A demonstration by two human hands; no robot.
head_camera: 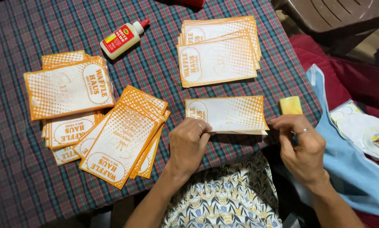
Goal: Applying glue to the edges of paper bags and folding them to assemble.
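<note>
Orange-white paper bag (226,113) lies flat at table edge (12,177) before me | my left hand (188,143) pinches its near edge | right hand (301,145) curled on its right corner, grip unclear | step: folding or pressing the edge, I think | next needs glue bottle (122,39), far away.

A: Single view, head-worn camera. It looks steeply down and forward onto the table (155,76) under a dark plaid cloth.

B: Range?

A: Close. The table's top fills most of the frame; the wearer's forearms enter from the bottom edge and the patterned lap shows at bottom centre.

B: Overlap with a second view?

A: Only one view logged.
</note>
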